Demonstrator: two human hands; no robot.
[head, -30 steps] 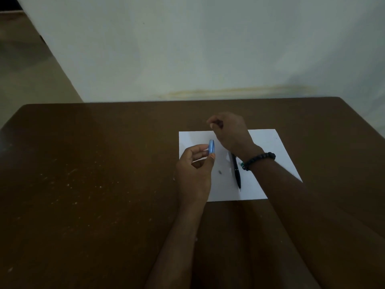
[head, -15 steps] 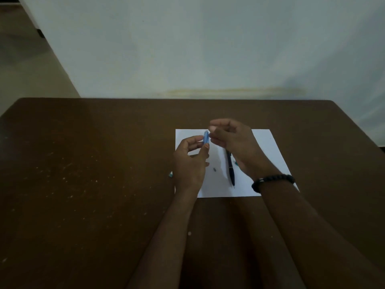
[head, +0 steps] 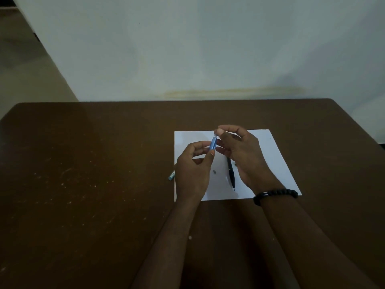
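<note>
A small blue tube (head: 213, 143), like a pencil-lead case, is pinched between the thumb and fingers of my left hand (head: 192, 174) above a white sheet of paper (head: 270, 155). My right hand (head: 241, 155) pinches the tube's upper end with thumb and forefinger; what lies under those fingertips is hidden. A black mechanical pencil (head: 231, 174) lies on the paper under my right hand, its tip towards me. A tiny dark piece (head: 214, 171) rests on the sheet beside it.
The sheet lies on a dark brown table (head: 83, 184) speckled with pale crumbs. A small light-blue object (head: 171, 175) sits just off the paper's left edge. A pale wall (head: 187, 49) rises behind the table's far edge. A black bead bracelet (head: 275, 194) circles my right wrist.
My right hand has come from above the pencil to the blue tube's top and now pinches it. My left hand has kept hold of the tube and raised it slightly.
</note>
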